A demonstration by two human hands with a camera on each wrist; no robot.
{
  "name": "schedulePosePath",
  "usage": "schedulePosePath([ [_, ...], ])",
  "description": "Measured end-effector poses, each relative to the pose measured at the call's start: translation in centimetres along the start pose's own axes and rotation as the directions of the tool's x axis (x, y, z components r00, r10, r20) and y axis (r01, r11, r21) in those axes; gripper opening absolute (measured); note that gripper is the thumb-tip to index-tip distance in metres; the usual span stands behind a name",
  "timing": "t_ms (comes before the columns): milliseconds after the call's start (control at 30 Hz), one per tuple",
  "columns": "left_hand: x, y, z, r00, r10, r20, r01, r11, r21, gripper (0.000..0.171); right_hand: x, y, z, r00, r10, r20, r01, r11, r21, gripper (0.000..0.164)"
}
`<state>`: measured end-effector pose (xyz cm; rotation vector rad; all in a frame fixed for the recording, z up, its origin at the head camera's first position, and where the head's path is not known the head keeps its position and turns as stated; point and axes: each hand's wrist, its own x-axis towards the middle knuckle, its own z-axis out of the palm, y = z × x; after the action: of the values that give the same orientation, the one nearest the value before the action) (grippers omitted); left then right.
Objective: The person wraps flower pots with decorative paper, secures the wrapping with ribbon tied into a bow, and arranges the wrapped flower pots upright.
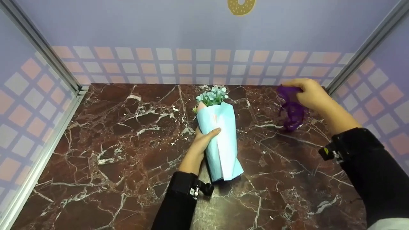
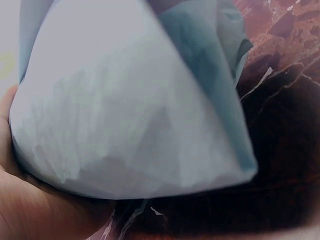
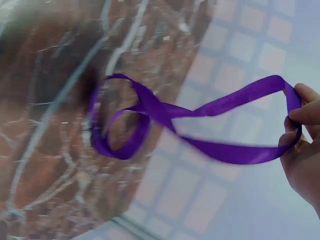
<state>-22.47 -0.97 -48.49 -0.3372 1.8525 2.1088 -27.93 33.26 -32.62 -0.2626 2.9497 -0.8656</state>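
Note:
A bouquet wrapped in light blue paper (image 1: 211,150) lies near the middle of the table, pale blue flowers (image 1: 212,95) showing at its far end. My left hand (image 1: 202,140) grips the wrap from its left side, thumb across the front. In the left wrist view the folded paper (image 2: 120,115) fills most of the picture and hides the fingers. Off to the right, my right hand (image 1: 311,92) pinches a purple ribbon (image 1: 294,115) above the table. The right wrist view shows the ribbon (image 3: 225,155) hanging in loose loops from the fingertips (image 3: 295,115).
The table (image 1: 127,166) has a dark red marbled top with white veins. A lilac wall (image 1: 143,25) with pink and white squares stands behind it, and side walls (image 1: 19,95) rise left and right. Small pale specks lie around the bouquet.

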Motion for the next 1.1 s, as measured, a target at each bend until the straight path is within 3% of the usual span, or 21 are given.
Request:
schedulePosePath([
  [167, 0.2, 0.0, 0.1, 1.0, -0.002, -0.006, 0.003, 1.0, 0.008, 0.11, 0.0, -2.6, -0.8, 0.997, -0.074, -0.017, 0.074, 0.997, 0.028, 0.072],
  [333, 0.2, 0.0, 0.2, 1.0, -0.013, -0.005, 0.013, 1.0, 0.004, 0.11, 0.1, -4.2, -1.3, 0.979, -0.189, -0.071, 0.189, 0.982, -0.01, 0.067],
  [467, 0.0, 0.0, 0.2, 1.0, -0.012, -0.003, 0.012, 1.0, -0.006, 0.11, 0.2, -5.1, -1.8, 0.968, -0.239, -0.075, 0.238, 0.971, -0.031, 0.072],
  [733, -0.1, 0.0, 0.4, 1.0, 0.004, -0.004, -0.004, 1.0, -0.021, 0.108, 0.4, -7.1, -2.6, 0.919, -0.385, -0.078, 0.379, 0.921, -0.085, 0.084],
  [900, 0.0, 0.0, 0.6, 1.0, 0.005, -0.009, -0.005, 1.0, -0.015, 0.108, 0.7, -8.2, -2.8, 0.894, -0.44, -0.08, 0.431, 0.896, -0.109, 0.086],
  [1033, 0.0, 0.0, 0.7, 1.0, 0.003, -0.015, -0.003, 1.0, -0.003, 0.108, 0.9, -8.5, -2.1, 0.89, -0.45, -0.073, 0.443, 0.891, -0.097, 0.083],
  [1100, 0.0, 0.0, 0.8, 1.0, 0.005, -0.019, -0.005, 1.0, -0.004, 0.107, 1.1, -8.2, -1.4, 0.898, -0.435, -0.069, 0.43, 0.899, -0.08, 0.077],
])
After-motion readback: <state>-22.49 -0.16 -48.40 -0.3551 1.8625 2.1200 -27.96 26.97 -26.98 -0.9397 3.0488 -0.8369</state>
